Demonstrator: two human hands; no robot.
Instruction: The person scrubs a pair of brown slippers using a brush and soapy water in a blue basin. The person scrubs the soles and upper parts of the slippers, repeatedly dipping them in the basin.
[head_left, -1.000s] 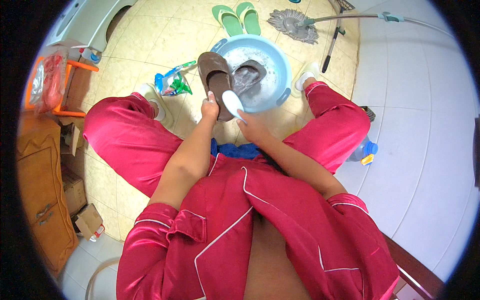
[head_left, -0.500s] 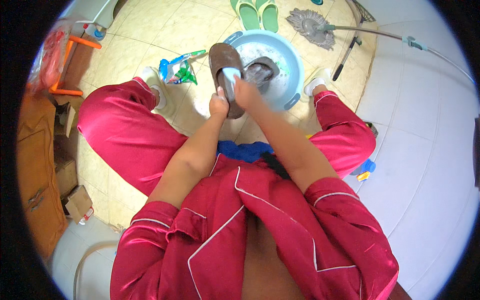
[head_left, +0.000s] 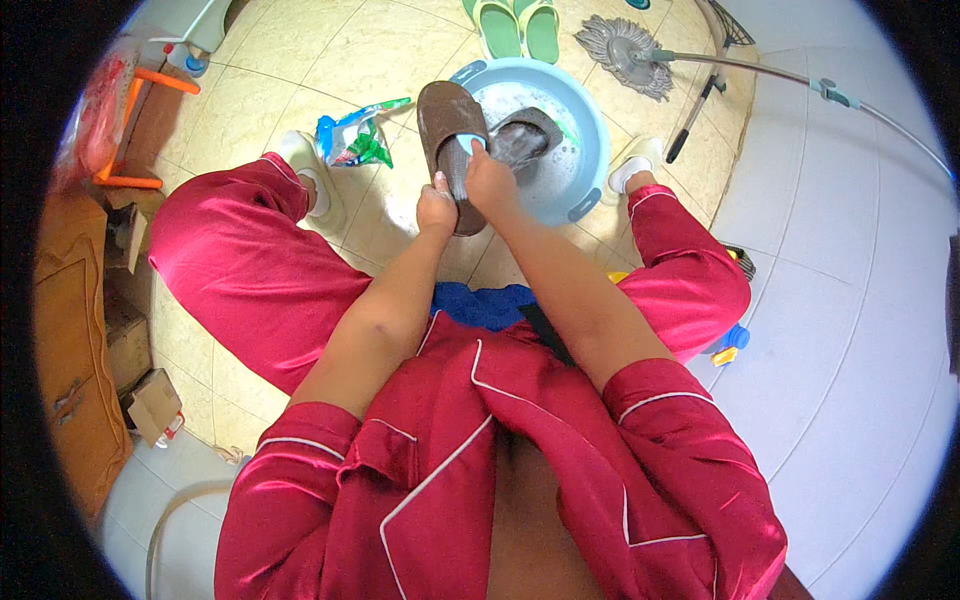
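Note:
A brown slipper [head_left: 447,112] is held up just left of the basin, its toe pointing away from me. My left hand [head_left: 437,208] grips its heel end by the left edge, thumb on top. Pressed into the foot opening is a light-blue brush [head_left: 467,142], with my right hand [head_left: 490,185] closed around it; its bristles are hidden. Another dark slipper [head_left: 525,140] lies in soapy water inside the light-blue basin [head_left: 598,140], on the floor beyond my hands.
Green flip-flops [head_left: 520,30] stand behind the basin. A grey mop [head_left: 625,55] and a black-handled tool [head_left: 690,125] lie to the right. Left of the slipper is a crumpled plastic packet [head_left: 355,138]. An orange-legged stool [head_left: 135,130] and wooden cabinet [head_left: 75,350] line the left side.
My right hand has moved slightly nearer to me, pushing the brush down into the slipper's opening, so less of the brush shows. My left hand keeps its hold in nearly the same place.

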